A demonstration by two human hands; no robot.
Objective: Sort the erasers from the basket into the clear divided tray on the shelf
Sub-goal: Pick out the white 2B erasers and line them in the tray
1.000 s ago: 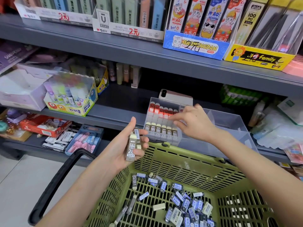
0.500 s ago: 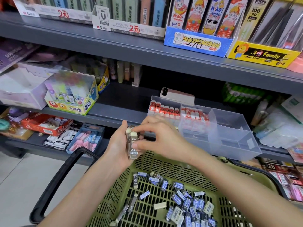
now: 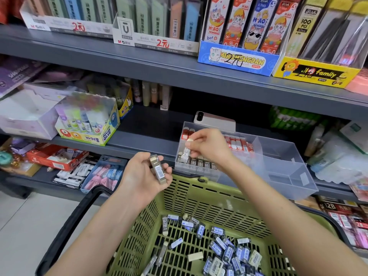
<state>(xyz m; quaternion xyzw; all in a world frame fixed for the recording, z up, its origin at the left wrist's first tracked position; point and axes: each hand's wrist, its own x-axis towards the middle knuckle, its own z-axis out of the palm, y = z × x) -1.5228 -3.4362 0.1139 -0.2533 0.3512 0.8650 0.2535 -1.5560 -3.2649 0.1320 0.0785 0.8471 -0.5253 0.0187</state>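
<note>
Grey metal shelving (image 3: 159,70) is seen stocked with stationery, and a clear divided tray (image 3: 288,176) is set on the middle shelf, at its front edge. Behind the tray a phone (image 3: 215,121) is propped, and further left a box of glue sticks (image 3: 87,124) is displayed.

In the tray's left compartment a back row of red-sleeved erasers (image 3: 186,134) and a front row of dark-sleeved erasers (image 3: 201,162) are stood upright. More red-sleeved ones are lined up in the next compartment.

A green basket (image 3: 199,196) with a black handle (image 3: 65,232) is held just below the tray, its far rim touching or nearly touching the tray's front wall. Loose erasers (image 3: 225,250) are scattered across its slatted floor, most in blue or dark sleeves, a few bare.

One eraser (image 3: 186,152), marked 2B, is pinched by its pale top end between thumb and fingertips of the right grip (image 3: 211,146). It is held upright over the left compartment, above the front row. Whether it touches that row cannot be told, as it is blurred.

The left grip (image 3: 145,176) is turned palm up above the basket's near-left corner, and a small stack of erasers (image 3: 158,170) is held in it, with the fingers curled against one side and the thumb against the other.
</note>
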